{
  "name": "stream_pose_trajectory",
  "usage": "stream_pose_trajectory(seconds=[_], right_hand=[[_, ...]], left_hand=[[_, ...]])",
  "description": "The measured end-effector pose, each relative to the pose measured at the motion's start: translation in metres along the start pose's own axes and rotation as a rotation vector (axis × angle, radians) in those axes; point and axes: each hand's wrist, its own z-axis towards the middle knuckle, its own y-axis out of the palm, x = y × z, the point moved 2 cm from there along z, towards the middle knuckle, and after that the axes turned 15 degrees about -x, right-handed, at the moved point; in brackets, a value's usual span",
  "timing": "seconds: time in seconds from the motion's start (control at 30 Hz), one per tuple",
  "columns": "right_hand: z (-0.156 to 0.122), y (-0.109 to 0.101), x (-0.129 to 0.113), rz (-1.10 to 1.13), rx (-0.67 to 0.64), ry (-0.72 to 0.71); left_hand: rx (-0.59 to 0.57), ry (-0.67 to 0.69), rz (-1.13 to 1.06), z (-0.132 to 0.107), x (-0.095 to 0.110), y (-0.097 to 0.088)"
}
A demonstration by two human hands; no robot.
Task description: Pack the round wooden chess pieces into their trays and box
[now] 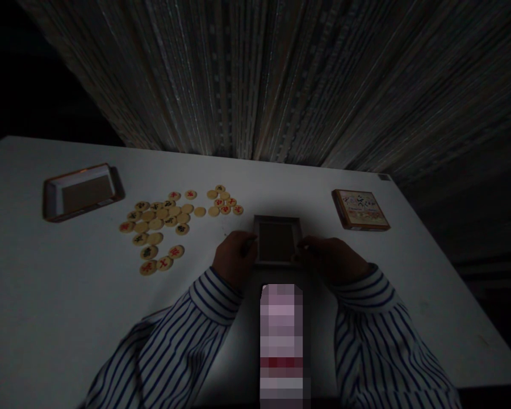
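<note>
Between my two hands, in the head view, is a small open box point(277, 218) with a pale rim and a dark inner floor. My left hand point(235, 257) grips its left side, fingers curled in at the edge. At the opposite side my right hand point(335, 258) has its fingers closed on the right edge. Dim light hides the exact fingertip contact. To the left of the box lie several round wooden Chinese chess pieces point(162, 213), some with red or black characters facing up and others plain.
An open rectangular box point(77, 216) with a pale inside stands at the far left of the white table point(59, 295). On the right lies a closed box with a printed lid point(363, 209). A striped curtain point(238, 79) hangs behind the table's back edge.
</note>
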Motion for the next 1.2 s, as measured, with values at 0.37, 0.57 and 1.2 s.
stream_pose_trajectory(seconds=[0.37, 0.57, 1.2], right_hand=[[-0.002, -0.008, 0.002, -0.043, 0.193, 0.082], [-0.001, -0.015, 0.002, 0.021, 0.381, 0.070], [0.034, -0.068, -0.037, -0.057, 0.311, -0.243]], left_hand=[[0.047, -0.095, -0.075, -0.003, 0.005, -0.009], [0.142, -0.099, -0.145, -0.001, 0.007, -0.023], [0.008, -0.258, 0.165, 0.058, -0.041, -0.126]])
